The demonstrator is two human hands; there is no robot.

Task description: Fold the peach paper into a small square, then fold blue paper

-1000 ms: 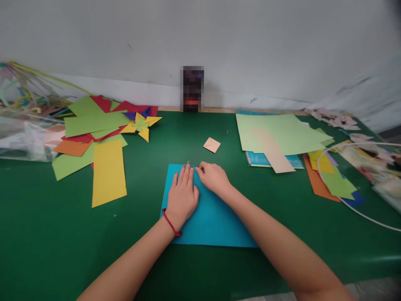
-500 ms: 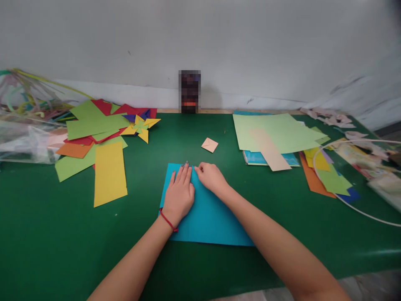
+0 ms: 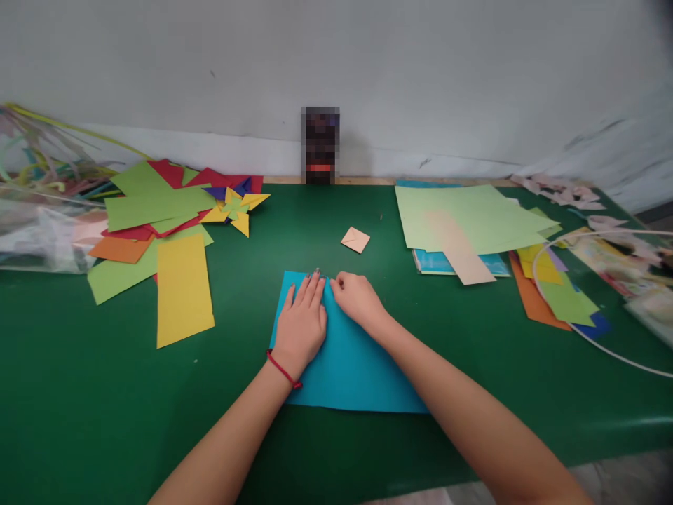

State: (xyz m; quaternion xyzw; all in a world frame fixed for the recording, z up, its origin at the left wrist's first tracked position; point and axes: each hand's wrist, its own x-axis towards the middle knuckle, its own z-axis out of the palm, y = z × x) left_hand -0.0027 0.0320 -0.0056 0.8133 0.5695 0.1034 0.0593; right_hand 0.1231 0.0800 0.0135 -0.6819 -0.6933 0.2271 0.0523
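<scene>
A sheet of blue paper [image 3: 362, 372] lies on the green table in front of me. My left hand [image 3: 301, 322] rests flat on its left part, fingers stretched toward the far edge, a red cord around the wrist. Close beside those fingertips, my right hand [image 3: 357, 298] is closed, with curled fingers at the paper's far edge. What its fingertips pinch is partly hidden, but they touch the blue sheet. Beyond the hands lies a small folded peach paper square [image 3: 356, 240].
Left are green and red sheets, a yellow strip [image 3: 184, 291] and a yellow and purple folded star [image 3: 235, 209]. At right are a pale green sheet [image 3: 467, 217], a peach strip [image 3: 465, 259] and coloured scraps. A blurred dark object [image 3: 320, 146] stands against the wall.
The camera view has shifted slightly. Both hands and the blue paper keep almost the same position, with no clear change in grip.
</scene>
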